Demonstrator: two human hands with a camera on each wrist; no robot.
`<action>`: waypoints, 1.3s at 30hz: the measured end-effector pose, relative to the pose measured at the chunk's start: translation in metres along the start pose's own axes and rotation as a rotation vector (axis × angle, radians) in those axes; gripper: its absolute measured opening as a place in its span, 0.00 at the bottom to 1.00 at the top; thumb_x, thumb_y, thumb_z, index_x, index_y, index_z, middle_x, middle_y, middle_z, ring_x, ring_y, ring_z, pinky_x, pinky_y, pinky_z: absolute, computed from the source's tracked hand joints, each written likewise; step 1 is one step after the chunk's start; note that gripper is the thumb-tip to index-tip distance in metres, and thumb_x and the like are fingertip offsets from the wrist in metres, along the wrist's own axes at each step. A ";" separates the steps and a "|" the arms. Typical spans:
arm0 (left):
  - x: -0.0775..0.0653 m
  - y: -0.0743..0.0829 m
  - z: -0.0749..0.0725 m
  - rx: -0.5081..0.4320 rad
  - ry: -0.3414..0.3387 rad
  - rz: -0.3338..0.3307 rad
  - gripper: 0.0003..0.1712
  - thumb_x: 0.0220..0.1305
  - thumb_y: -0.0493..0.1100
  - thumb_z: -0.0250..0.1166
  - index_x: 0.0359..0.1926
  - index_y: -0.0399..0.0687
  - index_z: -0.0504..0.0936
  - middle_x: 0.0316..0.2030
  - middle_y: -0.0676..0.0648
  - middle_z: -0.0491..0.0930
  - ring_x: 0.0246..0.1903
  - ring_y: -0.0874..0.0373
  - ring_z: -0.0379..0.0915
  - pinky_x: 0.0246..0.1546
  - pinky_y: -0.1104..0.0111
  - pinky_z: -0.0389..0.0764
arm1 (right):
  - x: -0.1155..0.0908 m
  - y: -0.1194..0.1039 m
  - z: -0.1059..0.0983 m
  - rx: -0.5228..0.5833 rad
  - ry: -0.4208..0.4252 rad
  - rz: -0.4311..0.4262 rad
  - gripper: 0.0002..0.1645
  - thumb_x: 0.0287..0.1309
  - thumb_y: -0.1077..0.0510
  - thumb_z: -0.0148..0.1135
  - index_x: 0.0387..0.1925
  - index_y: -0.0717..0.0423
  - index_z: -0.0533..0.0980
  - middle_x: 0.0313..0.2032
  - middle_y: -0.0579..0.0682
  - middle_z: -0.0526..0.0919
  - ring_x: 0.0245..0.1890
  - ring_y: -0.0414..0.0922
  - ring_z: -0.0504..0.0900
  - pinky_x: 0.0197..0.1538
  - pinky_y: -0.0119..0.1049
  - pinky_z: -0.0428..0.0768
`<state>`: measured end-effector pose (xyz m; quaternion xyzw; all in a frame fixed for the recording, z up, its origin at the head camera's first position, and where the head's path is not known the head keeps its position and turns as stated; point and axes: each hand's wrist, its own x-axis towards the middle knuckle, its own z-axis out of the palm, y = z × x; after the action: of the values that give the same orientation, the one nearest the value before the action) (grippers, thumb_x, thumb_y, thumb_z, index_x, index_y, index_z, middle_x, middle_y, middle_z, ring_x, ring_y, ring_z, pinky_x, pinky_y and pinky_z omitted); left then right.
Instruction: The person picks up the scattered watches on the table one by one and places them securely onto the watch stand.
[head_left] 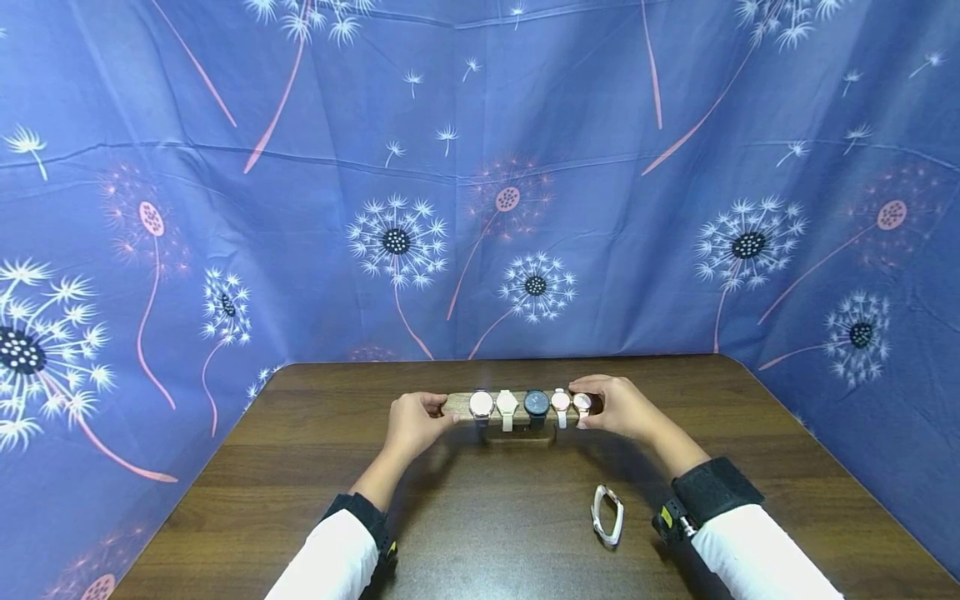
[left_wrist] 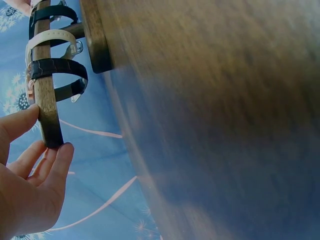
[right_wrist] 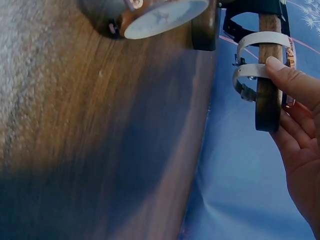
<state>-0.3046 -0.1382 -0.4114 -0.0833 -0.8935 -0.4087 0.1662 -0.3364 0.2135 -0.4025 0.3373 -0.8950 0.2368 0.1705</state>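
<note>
A wooden watch stand stands toward the back of the table, with several watches strapped side by side around its bar. Black-strapped, light and white-strapped watches are among them, one with a dark dial. My left hand grips the bar's left end, thumb on one side and fingertips at the tip. At the other end my right hand pinches the bar beside the outermost watch. Its thumb lies against the bar at that watch's white strap; the fingers are partly hidden behind.
A loose white watch lies on its side on the brown wooden table, nearer me and left of the right forearm. Behind the table's far edge hangs a blue dandelion-print cloth.
</note>
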 end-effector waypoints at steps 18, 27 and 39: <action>0.000 0.002 0.002 0.013 0.000 -0.007 0.18 0.50 0.43 0.77 0.43 0.40 0.87 0.32 0.46 0.87 0.32 0.56 0.83 0.33 0.64 0.84 | -0.006 -0.005 -0.008 -0.022 -0.011 0.000 0.37 0.35 0.63 0.81 0.51 0.71 0.78 0.49 0.63 0.82 0.51 0.59 0.80 0.55 0.52 0.77; -0.002 0.002 -0.002 0.088 -0.006 0.054 0.18 0.52 0.42 0.75 0.44 0.38 0.87 0.36 0.41 0.87 0.34 0.51 0.84 0.37 0.58 0.84 | -0.020 -0.006 -0.016 0.019 0.065 0.040 0.32 0.41 0.60 0.80 0.50 0.69 0.79 0.48 0.62 0.83 0.50 0.59 0.81 0.54 0.54 0.77; -0.020 0.032 -0.004 0.232 0.023 0.211 0.13 0.52 0.41 0.75 0.40 0.43 0.87 0.37 0.45 0.81 0.33 0.55 0.79 0.33 0.62 0.80 | -0.043 -0.008 -0.023 0.030 0.112 0.109 0.25 0.48 0.57 0.76 0.47 0.66 0.80 0.45 0.58 0.83 0.46 0.58 0.82 0.50 0.54 0.79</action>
<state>-0.2765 -0.1204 -0.3940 -0.1520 -0.9192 -0.2837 0.2269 -0.2966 0.2432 -0.4009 0.2768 -0.8975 0.2776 0.2022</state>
